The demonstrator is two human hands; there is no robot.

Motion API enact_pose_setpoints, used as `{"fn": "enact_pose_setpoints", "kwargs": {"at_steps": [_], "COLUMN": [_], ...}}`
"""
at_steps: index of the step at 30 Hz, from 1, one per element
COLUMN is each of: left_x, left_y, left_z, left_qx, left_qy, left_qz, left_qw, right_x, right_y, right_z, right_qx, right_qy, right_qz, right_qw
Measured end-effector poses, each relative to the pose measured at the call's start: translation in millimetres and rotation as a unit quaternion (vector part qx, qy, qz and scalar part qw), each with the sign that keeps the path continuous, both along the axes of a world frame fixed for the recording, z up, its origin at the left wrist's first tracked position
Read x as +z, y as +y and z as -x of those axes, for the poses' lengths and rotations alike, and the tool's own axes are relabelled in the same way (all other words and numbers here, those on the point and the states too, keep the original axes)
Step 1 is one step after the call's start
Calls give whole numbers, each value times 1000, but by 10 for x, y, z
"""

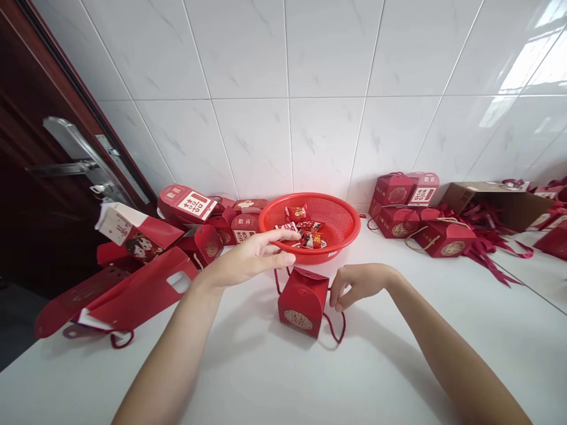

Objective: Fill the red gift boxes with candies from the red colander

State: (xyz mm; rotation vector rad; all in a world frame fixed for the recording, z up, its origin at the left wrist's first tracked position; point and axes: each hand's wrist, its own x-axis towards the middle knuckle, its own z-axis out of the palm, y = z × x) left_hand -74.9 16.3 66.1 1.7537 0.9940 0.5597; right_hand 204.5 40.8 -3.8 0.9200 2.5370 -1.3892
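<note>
A small red gift box point(301, 302) with a gold round emblem stands upright on the white table in front of me, its top flaps folded together. A dark red cord handle point(340, 333) loops down at its right side. My right hand point(358, 282) is beside the box, its curled fingers pinching the upper part of that cord. My left hand point(253, 252) is stretched out above and behind the box, fingers apart and nothing held. Its fingertips reach over the near rim of a red plastic basket point(349, 227). Inside the basket lie several wrapped candies point(312, 236), partly covered by the fingers.
Unfolded and partly folded red boxes point(142, 283) pile up at left, by the door handle point(71, 168). Several folded red boxes point(398, 221) are stacked on the right, near a cardboard box point(482, 192) with dark red ribbons point(491, 248). A tiled wall point(328, 141) stands behind.
</note>
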Motion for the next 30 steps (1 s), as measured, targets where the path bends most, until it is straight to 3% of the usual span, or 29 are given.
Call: {"fn": "enact_pose_setpoints", "kwargs": {"at_steps": [4,7,10,13,16,21,27,30], "left_x": [-15,-29,-45,-70,-107,-164,-163,-118], "left_y": [5,1,-28,-85,-157,-262,-366,-412], "left_z": [-7,-33,-94,-180,-259,-366,-458,-448], "left_qx": [15,8,-19,-33,-46,-105,-144,-124], "left_qy": [-44,-89,-138,-180,-211,-230,-246,-249], "left_qz": [-20,-24,-21,-31,-36,3,12,-2], "left_qw": [999,996,990,983,976,967,959,960], "right_x": [109,225,345,445,502,483,366,428], "right_y": [2,-54,-186,-364,-518,-642,-682,-660], "right_z": [-61,-43,44,160,270,417,565,503], "right_qx": [-69,-173,-237,-270,-295,-323,-400,-416], "right_qy": [152,311,399,418,415,361,356,406], "right_qz": [114,159,155,108,10,-141,-211,-234], "right_qw": [979,921,872,861,861,863,818,780]}}
